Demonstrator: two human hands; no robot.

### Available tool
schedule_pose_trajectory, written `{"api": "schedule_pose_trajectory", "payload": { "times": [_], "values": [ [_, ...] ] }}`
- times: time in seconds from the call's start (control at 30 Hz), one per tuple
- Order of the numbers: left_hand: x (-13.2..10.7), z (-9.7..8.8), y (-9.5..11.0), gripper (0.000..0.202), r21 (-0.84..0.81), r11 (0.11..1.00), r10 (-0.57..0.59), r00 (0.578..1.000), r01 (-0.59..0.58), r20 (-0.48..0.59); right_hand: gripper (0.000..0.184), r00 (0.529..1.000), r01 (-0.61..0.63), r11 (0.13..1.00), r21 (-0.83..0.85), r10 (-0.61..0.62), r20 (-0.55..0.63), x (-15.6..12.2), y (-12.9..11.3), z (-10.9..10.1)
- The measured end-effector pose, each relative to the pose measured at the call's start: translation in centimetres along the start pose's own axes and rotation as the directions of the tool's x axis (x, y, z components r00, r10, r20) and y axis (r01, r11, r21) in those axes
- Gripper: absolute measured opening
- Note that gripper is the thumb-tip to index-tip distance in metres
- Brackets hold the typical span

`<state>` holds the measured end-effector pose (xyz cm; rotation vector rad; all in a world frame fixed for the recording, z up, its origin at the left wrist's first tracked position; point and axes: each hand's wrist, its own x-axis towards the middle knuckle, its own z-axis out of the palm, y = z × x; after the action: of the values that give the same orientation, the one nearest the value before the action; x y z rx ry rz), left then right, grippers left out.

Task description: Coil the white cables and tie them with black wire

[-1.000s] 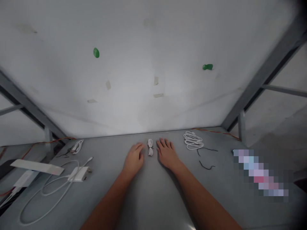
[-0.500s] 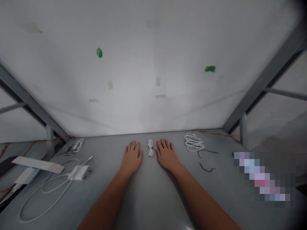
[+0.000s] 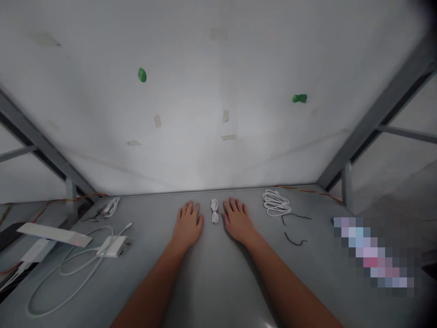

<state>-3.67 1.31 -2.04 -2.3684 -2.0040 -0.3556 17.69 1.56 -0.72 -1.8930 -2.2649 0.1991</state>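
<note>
A small white cable bundle, tied round its middle with a dark tie, lies near the far edge of the grey table. My left hand rests flat on the table just left of the bundle, fingers stretched out, holding nothing. My right hand lies flat just right of the bundle, fingers apart, also empty. Neither hand touches the bundle.
A loose coil of white cable and two black twist ties lie to the right. At left are a white charger with its long cable, a white strip and another small white bundle. A white wall rises behind the table.
My left hand, angled toward the bundle a second ago, has drawn slightly left and flattened with its fingers pointing forward. The right hand and the bundle have stayed put.
</note>
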Motion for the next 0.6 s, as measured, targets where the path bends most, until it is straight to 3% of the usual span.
{"api": "schedule_pose_trajectory", "payload": {
  "times": [0.6],
  "values": [
    [-0.05, -0.13, 0.10, 0.055, 0.005, 1.000, -0.003, 1.000, 0.003, -0.007, 0.058, 1.000, 0.000, 1.000, 0.003, 0.000, -0.007, 0.01, 0.12, 0.09]
  ]
}}
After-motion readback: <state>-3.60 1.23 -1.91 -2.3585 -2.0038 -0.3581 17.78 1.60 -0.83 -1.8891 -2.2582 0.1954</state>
